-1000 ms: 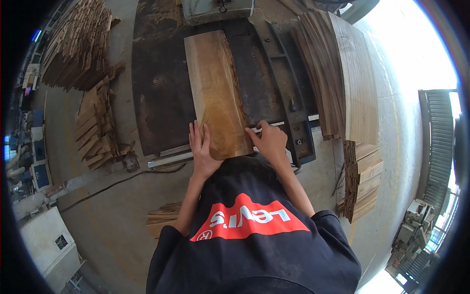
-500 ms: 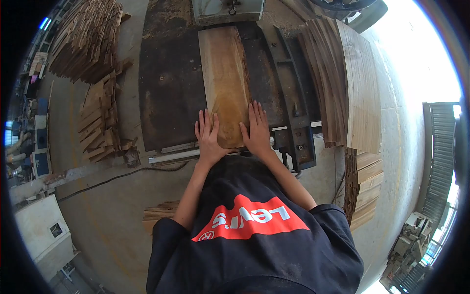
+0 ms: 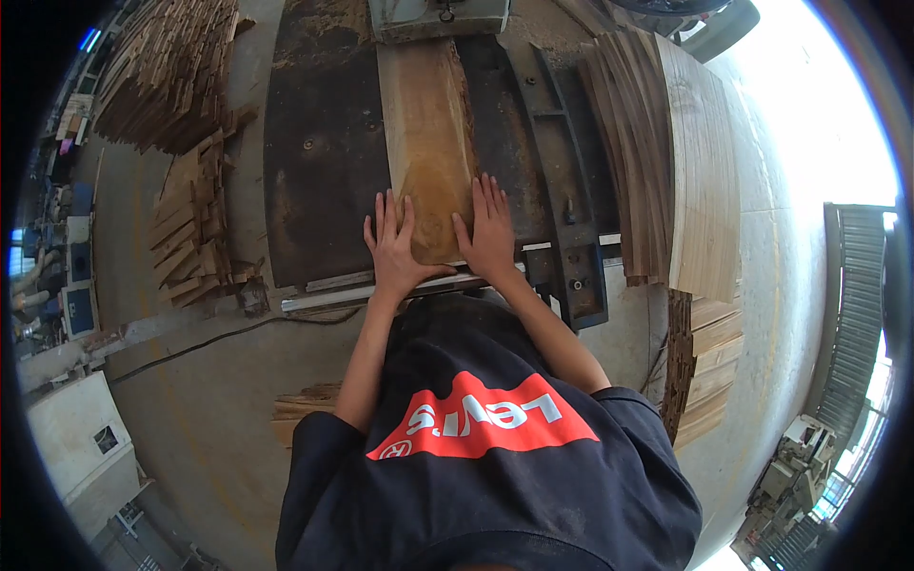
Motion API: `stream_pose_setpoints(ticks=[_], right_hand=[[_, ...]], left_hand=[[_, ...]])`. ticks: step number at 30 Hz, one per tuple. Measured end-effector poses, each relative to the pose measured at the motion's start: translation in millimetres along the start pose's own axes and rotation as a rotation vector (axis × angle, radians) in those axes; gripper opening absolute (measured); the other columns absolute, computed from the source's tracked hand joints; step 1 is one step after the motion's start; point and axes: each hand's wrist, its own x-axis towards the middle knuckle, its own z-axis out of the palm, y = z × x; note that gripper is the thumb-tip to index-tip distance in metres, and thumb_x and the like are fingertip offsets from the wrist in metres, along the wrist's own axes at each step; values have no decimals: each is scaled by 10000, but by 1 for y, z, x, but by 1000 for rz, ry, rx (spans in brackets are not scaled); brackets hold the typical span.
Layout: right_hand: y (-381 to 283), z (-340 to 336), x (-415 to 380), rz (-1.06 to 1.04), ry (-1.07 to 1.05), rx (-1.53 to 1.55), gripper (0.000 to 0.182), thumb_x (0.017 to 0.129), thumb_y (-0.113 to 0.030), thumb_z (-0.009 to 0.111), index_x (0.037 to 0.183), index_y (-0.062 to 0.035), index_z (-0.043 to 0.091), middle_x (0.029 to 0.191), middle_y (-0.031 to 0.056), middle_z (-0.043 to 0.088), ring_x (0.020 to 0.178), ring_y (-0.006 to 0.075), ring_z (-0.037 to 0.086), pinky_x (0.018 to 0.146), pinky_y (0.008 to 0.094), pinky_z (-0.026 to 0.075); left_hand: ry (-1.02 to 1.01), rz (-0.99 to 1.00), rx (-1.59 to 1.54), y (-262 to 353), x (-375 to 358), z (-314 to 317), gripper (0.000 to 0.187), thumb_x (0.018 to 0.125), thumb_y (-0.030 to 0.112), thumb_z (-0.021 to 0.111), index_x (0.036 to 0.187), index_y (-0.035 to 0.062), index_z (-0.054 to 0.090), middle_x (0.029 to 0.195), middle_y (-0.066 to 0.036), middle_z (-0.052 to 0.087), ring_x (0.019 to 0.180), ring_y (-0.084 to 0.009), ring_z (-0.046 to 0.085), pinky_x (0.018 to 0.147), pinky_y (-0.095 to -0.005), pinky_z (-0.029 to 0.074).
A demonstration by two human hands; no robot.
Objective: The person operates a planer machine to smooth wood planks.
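Pushed forward since the earlier frame, the board (image 3: pixel 428 124) has gone farther from the body, its far end now at the machine housing (image 3: pixel 440 21); both hands have followed, and the right, which pinched the near right corner, lies flat. That grip is open on both sides: the left hand (image 3: pixel 391 249) spreads its fingers at the left edge with the thumb across by the near end, and the right hand (image 3: pixel 489 233) rests along the right edge, thumb on the top face. Neither closes round the wood. Between and ahead of them, the board lies flat on the dark worktop (image 3: pixel 324 162), its long axis running straight away from the body, far end leaning slightly left, rough edge on the right. Even pressure from both palms should keep it from skewing; fingers are best kept well short of the housing. Right of the grip stands a slotted metal frame (image 3: pixel 555 152), then stacked planks (image 3: pixel 633 162).
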Motion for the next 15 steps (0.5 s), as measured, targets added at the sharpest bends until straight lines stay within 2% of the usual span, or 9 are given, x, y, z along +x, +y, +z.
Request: stream_pose_setpoints(ticks=[5, 8, 15], right_hand=[[0, 4, 15, 4, 22, -15, 743, 1062, -319, 634, 1614, 119, 398, 1669, 356, 425, 1591, 478, 383, 1336, 562, 266], [4, 8, 19, -4, 26, -18, 746, 1071, -315, 642, 1631, 98, 372, 1680, 340, 414, 1606, 470, 357, 1342, 556, 255], [9, 14, 31, -25, 74, -21, 674, 1066, -264, 619, 1588, 121, 436, 1632, 368, 463, 1566, 489, 419, 1323, 561, 303]], left_hand=[[-10, -13, 31, -6, 16, 0, 1568, 435, 770, 964, 1692, 21, 400, 1770, -304, 284, 1680, -425, 215, 1305, -655, 132], [2, -4, 38, -9, 21, 2, 1562, 435, 804, 945, 1682, 21, 422, 1765, -300, 301, 1678, -415, 229, 1303, -658, 134], [33, -13, 47, -10, 31, 1, 1528, 455, 853, 910, 1660, 25, 466, 1740, -283, 371, 1666, -408, 271, 1302, -656, 143]])
